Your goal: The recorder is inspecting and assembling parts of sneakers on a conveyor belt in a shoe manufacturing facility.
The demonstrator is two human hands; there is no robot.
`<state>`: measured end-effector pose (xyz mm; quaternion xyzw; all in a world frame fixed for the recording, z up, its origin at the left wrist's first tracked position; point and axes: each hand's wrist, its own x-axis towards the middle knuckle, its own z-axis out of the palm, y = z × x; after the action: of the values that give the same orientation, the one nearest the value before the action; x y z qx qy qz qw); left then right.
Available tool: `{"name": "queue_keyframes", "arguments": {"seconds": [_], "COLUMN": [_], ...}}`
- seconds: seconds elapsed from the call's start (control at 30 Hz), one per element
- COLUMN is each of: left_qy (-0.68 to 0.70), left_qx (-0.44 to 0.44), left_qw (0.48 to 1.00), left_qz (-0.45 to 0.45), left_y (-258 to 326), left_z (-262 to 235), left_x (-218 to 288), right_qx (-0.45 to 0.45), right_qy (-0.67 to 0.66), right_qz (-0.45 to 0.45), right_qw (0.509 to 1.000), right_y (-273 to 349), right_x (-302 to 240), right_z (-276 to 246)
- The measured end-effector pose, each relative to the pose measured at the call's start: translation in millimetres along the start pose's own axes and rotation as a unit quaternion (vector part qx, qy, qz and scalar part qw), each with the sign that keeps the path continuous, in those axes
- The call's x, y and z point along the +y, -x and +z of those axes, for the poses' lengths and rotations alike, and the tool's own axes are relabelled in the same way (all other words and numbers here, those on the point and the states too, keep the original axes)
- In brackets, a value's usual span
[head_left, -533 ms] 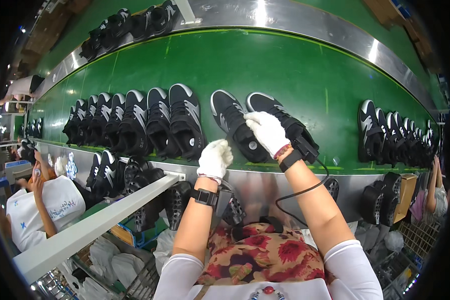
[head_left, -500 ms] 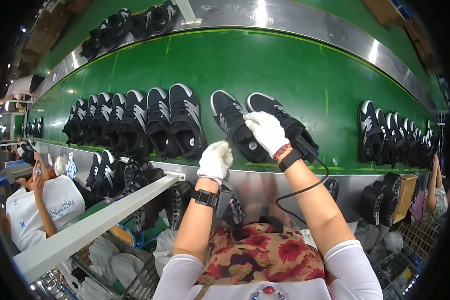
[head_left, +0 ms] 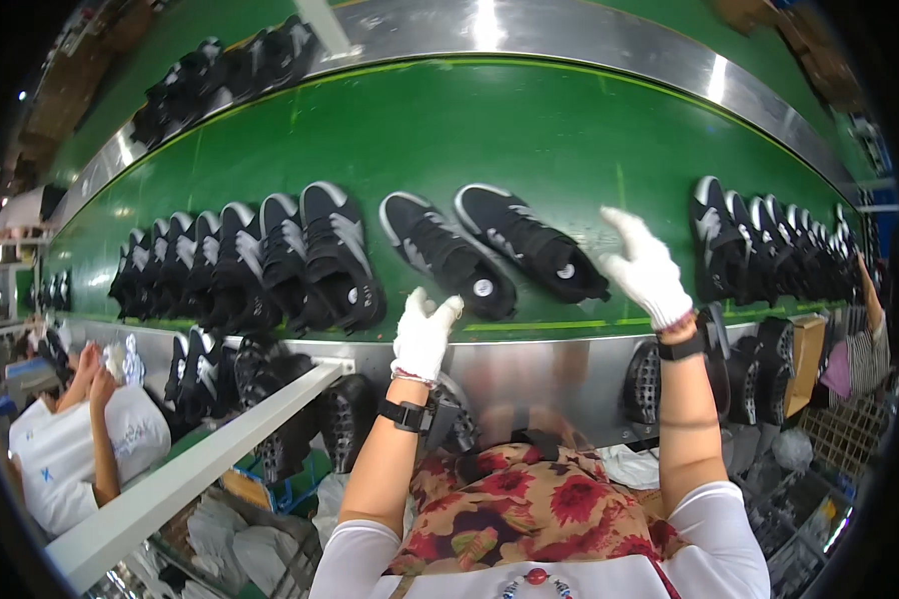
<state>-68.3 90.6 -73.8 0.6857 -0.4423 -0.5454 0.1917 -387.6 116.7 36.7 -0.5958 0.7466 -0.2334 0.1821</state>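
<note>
Between the two white-gloved hands, a pair of black fabric sneakers with white trim (head_left: 489,252) lies on the green conveyor belt (head_left: 529,130). Left hand (head_left: 425,334) hovers empty, fingers loosely spread, just below the nearer shoe. Right hand (head_left: 647,268) is spread open and empty, just right of the pair.

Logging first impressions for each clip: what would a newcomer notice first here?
The broad green conveyor belt fills the upper picture, carrying rows of black-and-white sneakers. Two sneakers lie apart at its near edge. Just below them, the white-gloved left hand and the raised right hand are open, holding nothing.
</note>
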Motion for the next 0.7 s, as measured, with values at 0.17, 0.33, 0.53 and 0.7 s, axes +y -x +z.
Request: {"name": "queue_keyframes", "arguments": {"seconds": [0.17, 0.33, 0.53, 0.7], "left_qy": [-0.193, -0.247, -0.28, -0.13], "left_qx": [0.033, 0.147, 0.202, 0.257], "left_qw": [0.981, 0.952, 0.928, 0.915], "left_qz": [0.003, 0.104, 0.142, 0.283], "left_y": [-6.1, -32.5, -17.2, 37.3], "left_z": [-1.5, -34.7, -56.8, -38.8], "left_x": [34.4, 18.3, 28.4, 35.5], "right_qx": [-0.213, -0.047, -0.106, 0.249], "right_qy": [-0.025, -0.052, -0.057, 0.214], "right_qz": [0.081, -0.05, -0.035, 0.16], "right_qw": [0.973, 0.996, 0.992, 0.931], "right_y": [-10.6, -11.1, -33.3, 2.6], "right_x": [11.7, -48.6, -45.8, 109.1], "right_z": [66.6, 143.6, 90.3, -49.4]}}
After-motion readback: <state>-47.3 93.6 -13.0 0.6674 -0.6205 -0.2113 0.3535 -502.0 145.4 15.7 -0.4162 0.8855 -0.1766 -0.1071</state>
